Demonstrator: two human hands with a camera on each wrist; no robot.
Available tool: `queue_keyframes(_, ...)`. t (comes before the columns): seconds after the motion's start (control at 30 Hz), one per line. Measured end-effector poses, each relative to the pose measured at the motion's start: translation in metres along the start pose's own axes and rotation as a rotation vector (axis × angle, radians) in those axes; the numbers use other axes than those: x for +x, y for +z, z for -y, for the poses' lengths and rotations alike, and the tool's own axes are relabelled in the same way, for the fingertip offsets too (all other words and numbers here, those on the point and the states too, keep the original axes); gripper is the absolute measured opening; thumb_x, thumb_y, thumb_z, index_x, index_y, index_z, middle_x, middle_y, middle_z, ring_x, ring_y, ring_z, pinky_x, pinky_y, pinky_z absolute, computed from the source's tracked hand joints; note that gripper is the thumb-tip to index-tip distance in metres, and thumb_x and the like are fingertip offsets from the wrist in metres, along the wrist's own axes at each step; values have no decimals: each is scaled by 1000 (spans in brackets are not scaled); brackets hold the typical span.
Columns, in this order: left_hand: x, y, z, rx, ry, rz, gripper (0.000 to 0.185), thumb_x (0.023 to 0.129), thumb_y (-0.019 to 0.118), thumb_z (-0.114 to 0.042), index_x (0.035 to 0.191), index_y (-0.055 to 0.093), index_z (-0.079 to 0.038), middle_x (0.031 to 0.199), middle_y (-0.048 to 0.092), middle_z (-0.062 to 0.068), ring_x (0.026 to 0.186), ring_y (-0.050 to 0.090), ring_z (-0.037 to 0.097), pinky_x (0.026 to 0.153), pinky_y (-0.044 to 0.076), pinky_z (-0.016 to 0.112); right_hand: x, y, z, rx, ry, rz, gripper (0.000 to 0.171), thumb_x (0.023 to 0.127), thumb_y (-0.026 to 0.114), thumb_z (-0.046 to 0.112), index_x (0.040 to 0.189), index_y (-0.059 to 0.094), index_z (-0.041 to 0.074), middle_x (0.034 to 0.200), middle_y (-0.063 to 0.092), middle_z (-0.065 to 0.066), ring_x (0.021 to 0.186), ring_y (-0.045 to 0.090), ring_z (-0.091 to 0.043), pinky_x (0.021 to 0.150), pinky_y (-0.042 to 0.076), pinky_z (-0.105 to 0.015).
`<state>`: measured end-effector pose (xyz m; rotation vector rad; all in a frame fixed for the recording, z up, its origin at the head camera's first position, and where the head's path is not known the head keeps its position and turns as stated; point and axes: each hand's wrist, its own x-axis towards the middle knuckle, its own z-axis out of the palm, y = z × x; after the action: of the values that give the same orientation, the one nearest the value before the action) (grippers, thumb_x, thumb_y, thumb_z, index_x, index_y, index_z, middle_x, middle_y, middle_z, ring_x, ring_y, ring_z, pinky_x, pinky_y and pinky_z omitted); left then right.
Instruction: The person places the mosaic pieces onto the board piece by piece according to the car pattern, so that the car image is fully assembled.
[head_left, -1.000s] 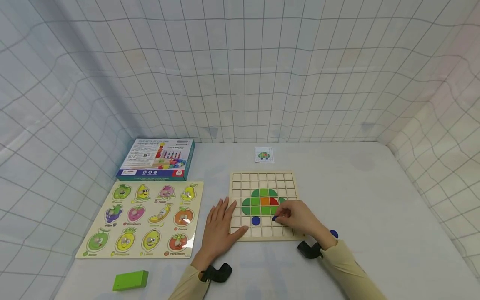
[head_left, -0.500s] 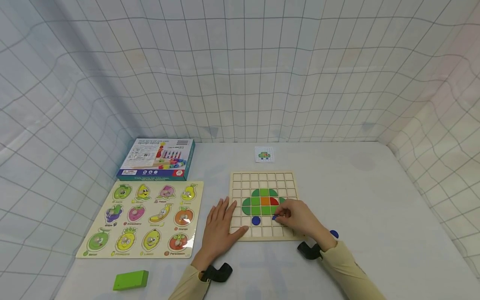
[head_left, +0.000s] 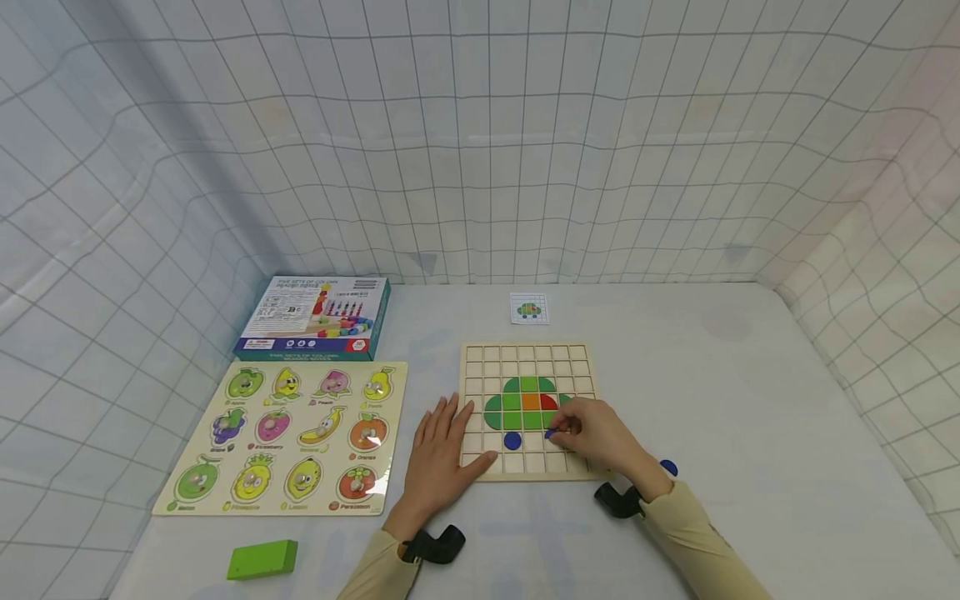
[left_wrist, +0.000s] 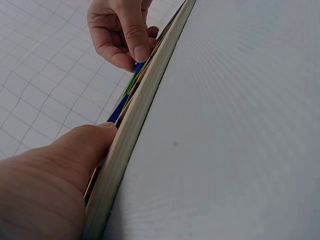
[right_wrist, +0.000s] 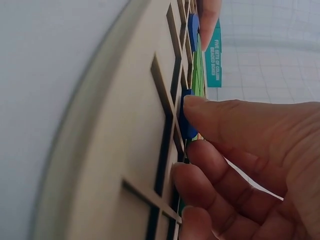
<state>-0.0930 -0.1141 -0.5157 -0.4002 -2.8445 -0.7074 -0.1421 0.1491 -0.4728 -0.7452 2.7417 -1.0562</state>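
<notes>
A wooden grid board (head_left: 471, 357) lies on the table with a green, orange and red tile picture (head_left: 528, 402) in its cells. One blue round tile (head_left: 512, 441) sits in a cell below the picture. My right hand (head_left: 592, 436) pinches a second blue round tile (head_left: 549, 434) (right_wrist: 186, 120) at a cell to its right. My left hand (head_left: 438, 454) lies flat on the table, thumb (left_wrist: 85, 150) against the board's left edge (left_wrist: 130, 125). A third blue tile (head_left: 668, 468) lies on the table behind my right wrist.
A fruit peg puzzle (head_left: 288, 437) lies left of the board, a teal toy box (head_left: 315, 318) behind it. A small pattern card (head_left: 528, 309) sits beyond the board. A green block (head_left: 262, 559) lies near the front edge. Gridded walls enclose the table.
</notes>
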Motion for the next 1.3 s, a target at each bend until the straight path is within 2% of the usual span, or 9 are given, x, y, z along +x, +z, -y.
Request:
queue_keyframes(1.0, 0, 0, 0, 4, 11, -17, 79, 84, 62, -54, 144, 40, -6, 150, 30, 18, 140, 18, 33, 111, 12, 49, -2, 1, -1, -3, -16, -7, 8, 78, 79, 13, 81, 71, 13, 70, 54, 12, 62, 46, -7, 54, 41, -24)
queue_keyframes(1.3, 0, 1, 0, 3, 16, -19, 80, 84, 62, -54, 143, 41, -6, 150, 30, 18, 140, 18, 33, 111, 12, 49, -9, -7, -1, 5, 16, 3, 10, 80, 78, 17, 85, 71, 14, 74, 55, 12, 67, 49, -8, 59, 44, -25)
